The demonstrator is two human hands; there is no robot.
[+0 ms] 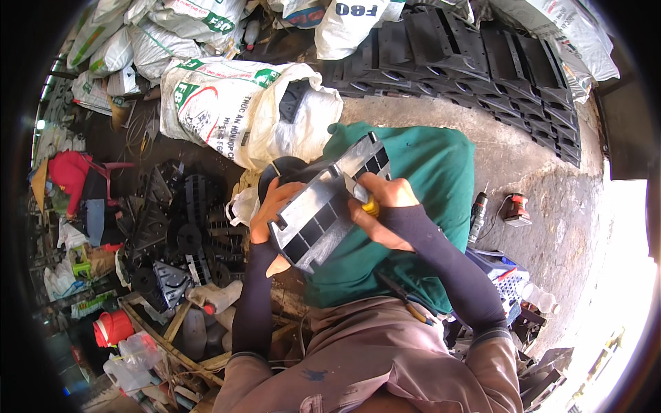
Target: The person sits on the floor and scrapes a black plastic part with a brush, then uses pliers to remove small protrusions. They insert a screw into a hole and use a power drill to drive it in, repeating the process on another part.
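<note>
Above a dark green cloth, the left hand [270, 208] pinches the left edge of a long black plastic part [310, 208], the right hand [389, 203] with its grip wrapped round a yellow-handled tool [372, 206] on the right. A white woven sack [265, 120] crowds the far left; grey concrete floor [509, 162] stretches right.

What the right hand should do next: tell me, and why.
Probably draw the yellow-handled knife lightly along the black plastic part: the right hand grips it with the blade at the part's right side, while the left hand holds the left side.
</note>
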